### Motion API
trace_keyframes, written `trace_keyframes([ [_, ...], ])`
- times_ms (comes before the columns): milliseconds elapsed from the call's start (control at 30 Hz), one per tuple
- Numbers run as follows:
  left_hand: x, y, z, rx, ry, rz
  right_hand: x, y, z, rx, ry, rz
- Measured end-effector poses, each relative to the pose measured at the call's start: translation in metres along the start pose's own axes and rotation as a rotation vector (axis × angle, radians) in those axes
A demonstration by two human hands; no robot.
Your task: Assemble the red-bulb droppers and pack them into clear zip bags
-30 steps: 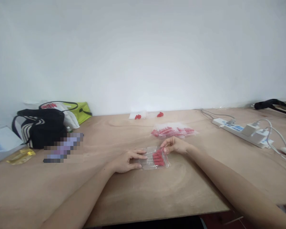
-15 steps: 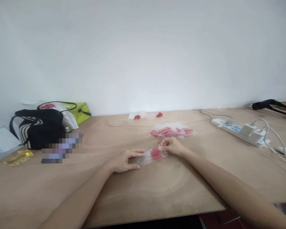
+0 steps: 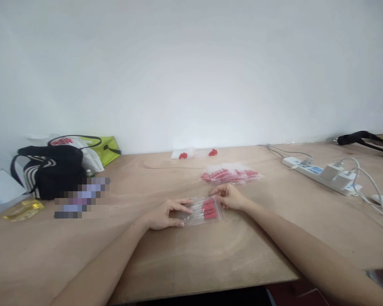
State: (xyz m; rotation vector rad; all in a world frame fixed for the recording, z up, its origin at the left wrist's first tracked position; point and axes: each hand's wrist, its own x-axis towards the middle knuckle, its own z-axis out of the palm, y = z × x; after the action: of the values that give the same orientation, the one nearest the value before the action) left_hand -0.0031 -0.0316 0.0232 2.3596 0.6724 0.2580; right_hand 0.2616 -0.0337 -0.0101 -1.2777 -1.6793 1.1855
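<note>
On the wooden table in front of me lies a clear zip-lock bag (image 3: 196,219). Inside it are several thin, whitish sticks with red ends (image 3: 210,209), side by side, the red ends toward the seal on the right. My left hand (image 3: 166,214) rests at the bag's left end, fingers stretched out and apart, touching the plastic. At the upper right corner, the curled fingers of my right hand (image 3: 228,196) pinch the sealed edge; the fingertips are partly hidden. Just beyond lies a pile of similar bags with red-ended contents (image 3: 231,174).
Near the wall are two small groups of red pieces (image 3: 183,156) (image 3: 213,152), apparently in clear bags. At right, a white power strip (image 3: 321,175) carries plugs and cables. A black bag (image 3: 52,172) and a green bag (image 3: 110,151) stand at left.
The bag has turned slightly and lies flatter, its red ends more spread out and visible. My left hand has shifted a little left; my right fingers have moved slightly along the seal edge.
</note>
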Motion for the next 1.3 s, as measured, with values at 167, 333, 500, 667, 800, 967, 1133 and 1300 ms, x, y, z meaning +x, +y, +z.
trace_keyframes([
  [167,0.001,0.004,0.003,0.041,0.003,-0.051,-0.006,-0.006,-0.003,0.043,-0.106,0.001],
  [333,0.004,0.005,0.005,0.055,-0.017,-0.045,-0.010,-0.008,-0.002,0.033,-0.096,-0.007],
  [500,0.004,0.007,0.007,0.085,-0.013,-0.064,-0.012,-0.011,0.001,-0.022,-0.079,-0.065],
  [667,0.002,0.006,0.010,0.109,0.010,-0.078,-0.013,-0.010,-0.006,0.052,-0.240,-0.073],
  [800,0.003,0.006,0.010,0.102,0.018,-0.047,-0.013,-0.008,-0.006,-0.034,-0.208,-0.100],
  [967,0.003,0.009,0.008,0.110,0.007,-0.054,-0.012,-0.006,0.001,-0.116,0.009,-0.145],
  [1133,0.003,0.008,0.008,0.136,-0.006,-0.063,-0.014,-0.005,0.003,-0.108,0.031,-0.137],
  [1300,0.003,0.008,0.008,0.120,0.005,-0.061,-0.014,-0.003,0.002,-0.113,-0.005,-0.146],
])
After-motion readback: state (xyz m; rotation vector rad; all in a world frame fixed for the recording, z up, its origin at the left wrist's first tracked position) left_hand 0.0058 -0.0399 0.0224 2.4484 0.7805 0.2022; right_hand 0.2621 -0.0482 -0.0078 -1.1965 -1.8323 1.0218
